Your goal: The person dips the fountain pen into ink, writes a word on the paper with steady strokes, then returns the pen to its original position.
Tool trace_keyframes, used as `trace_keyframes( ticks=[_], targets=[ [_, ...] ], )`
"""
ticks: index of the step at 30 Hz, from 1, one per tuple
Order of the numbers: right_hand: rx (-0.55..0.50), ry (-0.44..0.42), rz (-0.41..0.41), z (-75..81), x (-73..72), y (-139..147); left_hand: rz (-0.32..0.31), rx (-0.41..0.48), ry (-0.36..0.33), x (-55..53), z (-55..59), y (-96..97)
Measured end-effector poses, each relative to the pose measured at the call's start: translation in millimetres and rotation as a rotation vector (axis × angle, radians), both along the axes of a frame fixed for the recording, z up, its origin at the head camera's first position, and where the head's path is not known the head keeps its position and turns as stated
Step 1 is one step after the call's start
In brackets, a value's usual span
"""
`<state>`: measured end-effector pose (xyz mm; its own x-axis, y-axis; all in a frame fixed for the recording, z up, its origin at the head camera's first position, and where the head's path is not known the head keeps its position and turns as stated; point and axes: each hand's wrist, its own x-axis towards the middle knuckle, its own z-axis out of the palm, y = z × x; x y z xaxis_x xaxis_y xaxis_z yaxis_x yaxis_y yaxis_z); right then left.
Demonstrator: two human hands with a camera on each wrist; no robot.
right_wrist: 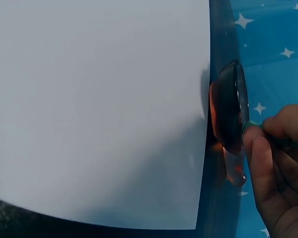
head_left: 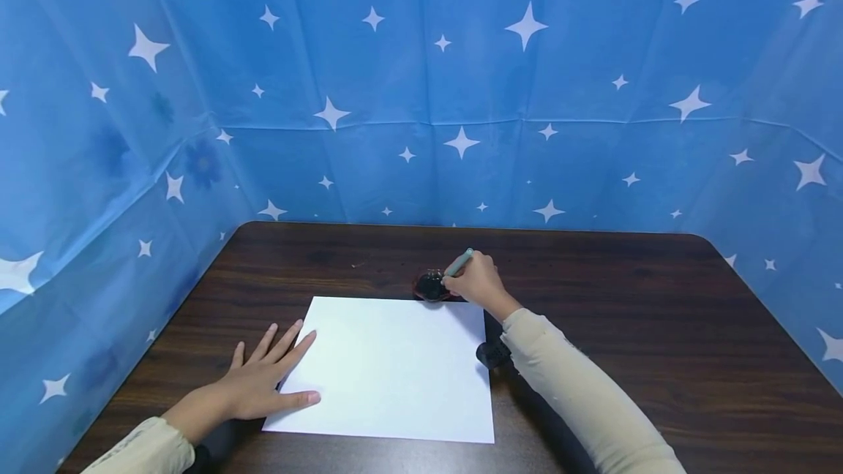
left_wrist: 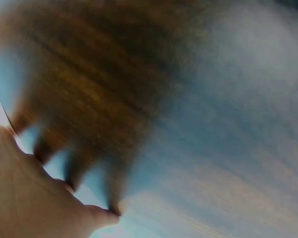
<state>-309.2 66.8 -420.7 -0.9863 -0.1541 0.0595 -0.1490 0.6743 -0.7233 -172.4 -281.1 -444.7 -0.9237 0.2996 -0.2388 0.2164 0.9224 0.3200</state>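
Observation:
A blank white sheet of paper (head_left: pixel 388 371) lies on the dark wooden table. My left hand (head_left: pixel 260 379) rests flat at the sheet's left side, fingers spread, with the thumb and some fingertips on the paper. Beyond the sheet's far edge, my right hand (head_left: pixel 477 284) pinches a slim green pen-like stick (head_left: pixel 459 262) between thumb and fingers. The stick slants over a small reddish dish (head_left: pixel 431 286) with a dark inside. Seen from the right wrist, the dish (right_wrist: pixel 228 106) stands close beside the paper edge; the stick's lower tip is hard to make out.
Under the right forearm, beside the sheet's right edge, is a black object (head_left: pixel 492 354), partly hidden by the sleeve. A blue curtain (head_left: pixel 421 79) with white stars surrounds the back and sides of the table (head_left: pixel 658 328).

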Motion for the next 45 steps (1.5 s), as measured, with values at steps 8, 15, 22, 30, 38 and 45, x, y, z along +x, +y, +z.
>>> trace_keyframes(
  ticks=[8,15,22,30,38,45],
  targets=[
    [-0.019,-0.011,0.045,-2.0,1.2,-1.9,-0.006,-0.011,-0.022,0.3,2.7,1.2],
    [-0.009,0.003,0.006,0.5,1.0,-1.8,-0.047,-0.028,-0.003,-2.2,-2.3,-2.6],
    [-0.036,-0.003,0.039,1.6,2.7,-5.3,-0.058,-0.022,-0.012,-2.6,0.8,-2.1],
    [-0.024,-0.005,-0.019,2.5,4.6,-6.0,-0.046,-0.053,-0.053,-5.2,-3.8,-4.0],
    [-0.019,0.010,0.010,0.2,4.7,-8.1,-0.044,-0.034,-0.043,-2.1,2.2,-0.4],
    [-0.036,-0.014,-0.003,0.8,5.4,-9.1,-0.087,-0.022,0.041,-3.5,-8.3,-5.1]
  ],
)
